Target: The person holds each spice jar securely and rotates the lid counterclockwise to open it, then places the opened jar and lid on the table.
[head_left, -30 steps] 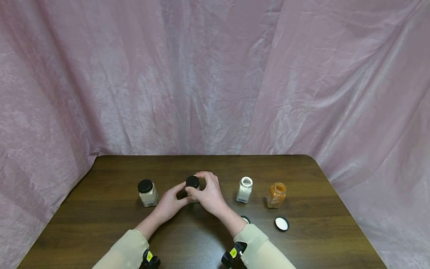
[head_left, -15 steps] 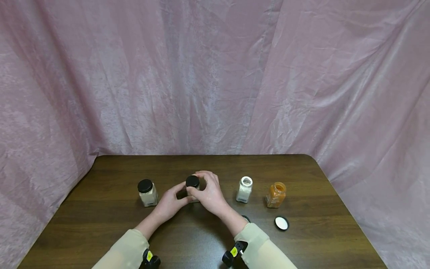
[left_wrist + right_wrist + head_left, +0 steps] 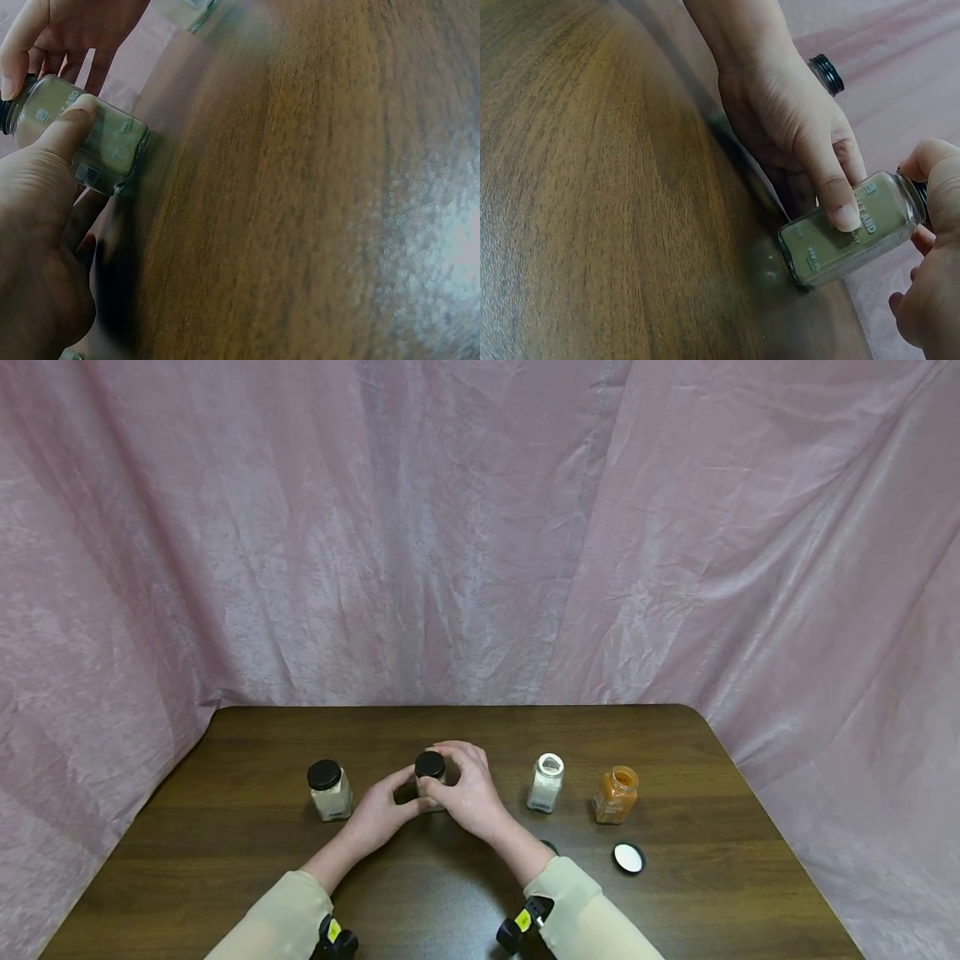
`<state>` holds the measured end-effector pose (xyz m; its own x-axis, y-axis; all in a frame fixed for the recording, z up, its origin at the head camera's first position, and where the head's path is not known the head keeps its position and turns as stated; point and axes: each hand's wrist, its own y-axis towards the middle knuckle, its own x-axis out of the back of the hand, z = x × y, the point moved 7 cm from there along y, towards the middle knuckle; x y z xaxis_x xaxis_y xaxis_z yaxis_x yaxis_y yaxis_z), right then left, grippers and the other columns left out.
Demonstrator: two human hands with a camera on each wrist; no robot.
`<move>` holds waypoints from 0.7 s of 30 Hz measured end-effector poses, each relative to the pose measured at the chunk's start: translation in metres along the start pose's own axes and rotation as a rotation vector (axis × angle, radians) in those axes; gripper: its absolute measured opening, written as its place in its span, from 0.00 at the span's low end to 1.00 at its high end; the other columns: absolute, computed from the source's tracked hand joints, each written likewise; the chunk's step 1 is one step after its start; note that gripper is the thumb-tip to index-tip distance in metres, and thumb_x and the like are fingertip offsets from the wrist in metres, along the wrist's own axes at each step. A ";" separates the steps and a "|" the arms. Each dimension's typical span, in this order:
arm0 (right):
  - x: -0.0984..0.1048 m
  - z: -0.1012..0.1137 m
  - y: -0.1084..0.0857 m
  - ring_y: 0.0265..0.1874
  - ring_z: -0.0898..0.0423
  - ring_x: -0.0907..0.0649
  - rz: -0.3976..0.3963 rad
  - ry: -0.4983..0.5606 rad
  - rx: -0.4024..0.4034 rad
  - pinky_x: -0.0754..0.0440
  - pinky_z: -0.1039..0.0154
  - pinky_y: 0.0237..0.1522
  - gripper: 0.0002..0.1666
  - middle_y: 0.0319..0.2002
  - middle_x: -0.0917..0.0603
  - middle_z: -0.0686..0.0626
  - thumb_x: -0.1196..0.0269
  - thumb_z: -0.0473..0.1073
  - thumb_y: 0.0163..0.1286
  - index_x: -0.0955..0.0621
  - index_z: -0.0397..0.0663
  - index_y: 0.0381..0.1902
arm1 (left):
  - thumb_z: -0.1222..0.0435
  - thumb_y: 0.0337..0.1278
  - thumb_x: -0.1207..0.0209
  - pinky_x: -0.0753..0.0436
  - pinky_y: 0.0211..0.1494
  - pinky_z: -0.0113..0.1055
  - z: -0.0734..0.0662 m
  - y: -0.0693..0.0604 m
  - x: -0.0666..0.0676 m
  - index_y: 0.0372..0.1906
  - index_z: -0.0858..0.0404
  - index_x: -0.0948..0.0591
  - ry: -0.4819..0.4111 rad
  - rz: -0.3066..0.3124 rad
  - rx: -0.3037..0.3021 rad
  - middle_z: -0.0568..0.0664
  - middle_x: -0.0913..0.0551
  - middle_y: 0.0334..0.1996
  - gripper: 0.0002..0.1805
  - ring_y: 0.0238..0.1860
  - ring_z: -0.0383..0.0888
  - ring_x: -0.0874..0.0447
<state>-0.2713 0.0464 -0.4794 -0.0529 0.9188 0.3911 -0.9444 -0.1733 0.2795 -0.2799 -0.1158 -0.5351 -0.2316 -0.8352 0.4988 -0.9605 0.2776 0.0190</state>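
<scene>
A square glass spice jar of greenish-tan powder stands on the table between my two hands. My left hand holds its body, thumb pressed on the labelled front in both wrist views. My right hand grips the black lid at the jar's top, with thumb and fingers on either side of the rim. Seen from the head, the hands cover most of the jar's body. Whether the lid is loose cannot be told.
Left of the hands stands a pale jar with a black lid. To the right are two lidless jars, one white and one orange. A white-lined lid lies before the orange jar; another lid is half hidden by the right forearm.
The right thumb has shifted slightly rightward along the lid's near edge, and the right forearm covers a little more of the lid beside it. The left hand and the jar stay put.
</scene>
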 end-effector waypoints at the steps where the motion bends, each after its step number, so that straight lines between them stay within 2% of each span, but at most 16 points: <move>1: 0.000 0.000 0.000 0.66 0.54 0.33 0.002 0.001 0.003 0.35 0.48 0.65 0.25 0.61 0.22 0.55 0.28 0.44 0.61 0.15 0.52 0.58 | 0.41 0.57 0.30 0.33 0.70 0.60 0.000 0.000 0.000 0.74 0.46 0.27 -0.002 0.001 0.002 0.46 0.22 0.66 0.40 0.70 0.49 0.29; 7: -0.001 0.002 0.000 0.67 0.52 0.34 0.021 -0.005 0.024 0.35 0.47 0.66 0.27 0.62 0.23 0.53 0.31 0.43 0.62 0.17 0.49 0.61 | 0.43 0.57 0.29 0.33 0.70 0.59 0.000 0.000 0.000 0.73 0.47 0.26 -0.004 -0.007 -0.003 0.47 0.22 0.66 0.39 0.69 0.49 0.29; 15: -0.003 -0.001 -0.001 0.69 0.52 0.36 0.041 -0.015 -0.013 0.34 0.46 0.66 0.29 0.63 0.25 0.54 0.32 0.45 0.64 0.19 0.55 0.64 | 0.44 0.57 0.29 0.32 0.69 0.59 -0.002 0.000 0.000 0.72 0.47 0.25 -0.004 -0.012 -0.016 0.47 0.21 0.64 0.38 0.68 0.49 0.27; 21: -0.002 0.000 -0.002 0.71 0.53 0.37 0.048 -0.011 -0.022 0.35 0.46 0.68 0.38 0.66 0.26 0.53 0.32 0.48 0.64 0.25 0.53 0.72 | 0.44 0.56 0.29 0.33 0.70 0.59 -0.002 -0.001 0.001 0.72 0.47 0.25 -0.005 -0.011 -0.013 0.47 0.21 0.65 0.38 0.69 0.50 0.28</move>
<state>-0.2695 0.0450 -0.4805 -0.0949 0.9057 0.4131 -0.9478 -0.2091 0.2407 -0.2793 -0.1159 -0.5332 -0.2220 -0.8407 0.4939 -0.9609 0.2746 0.0354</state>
